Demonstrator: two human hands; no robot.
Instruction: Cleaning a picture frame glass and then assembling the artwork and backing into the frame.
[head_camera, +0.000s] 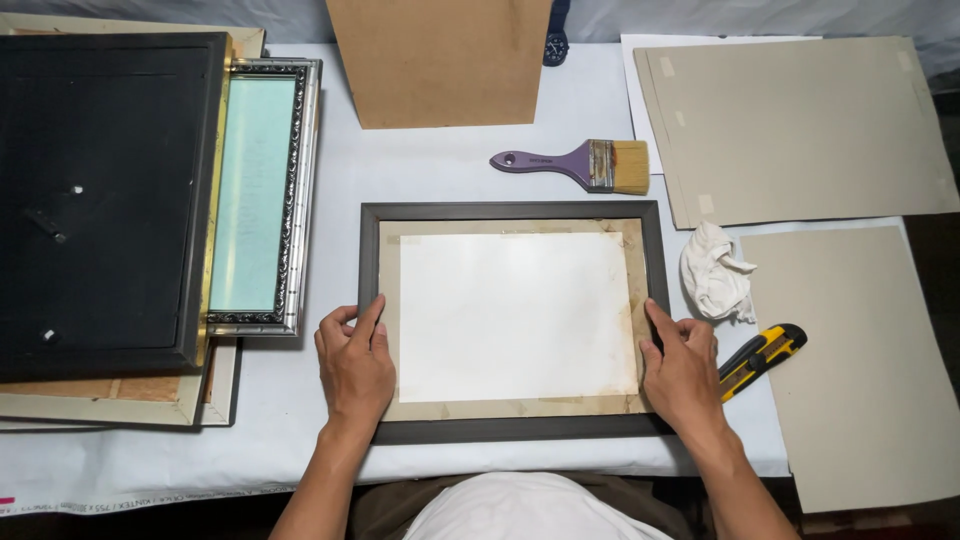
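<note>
White cloth-covered table (440, 170): left hand (354, 362) and right hand (681, 368), grips open, press flat on rectangular dark frame (512, 211).

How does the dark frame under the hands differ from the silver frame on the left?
The dark frame has a plain, flat border; the silver frame has an ornate patterned one. The dark frame lies wide and alone on the table, touched by the left hand and right hand; the silver frame lies lengthwise, partly under a black frame. Both are rectangular and lie flat.
</note>
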